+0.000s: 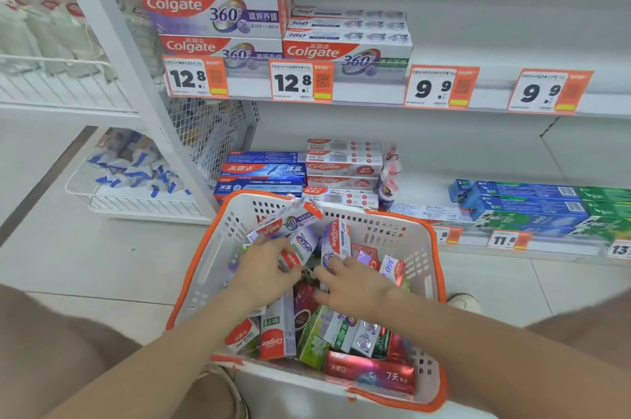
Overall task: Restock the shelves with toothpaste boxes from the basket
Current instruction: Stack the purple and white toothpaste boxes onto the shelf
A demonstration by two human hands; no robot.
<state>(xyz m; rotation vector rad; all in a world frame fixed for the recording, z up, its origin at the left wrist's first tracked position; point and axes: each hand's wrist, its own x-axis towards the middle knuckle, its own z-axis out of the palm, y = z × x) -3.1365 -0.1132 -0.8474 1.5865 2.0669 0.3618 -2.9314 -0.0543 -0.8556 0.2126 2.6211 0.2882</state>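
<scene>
Toothpaste boxes: selection step, inside basket.
Left hand grips a 360 box; right hand rests open alongside; next, lift to shelf beyond.

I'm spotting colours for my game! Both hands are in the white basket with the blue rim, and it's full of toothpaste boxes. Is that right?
Almost. The rim of the basket is orange, not blue, as the head view shows. The rest is right: the left hand and the right hand are both in the white basket, and it's full of toothpaste boxes.
</scene>
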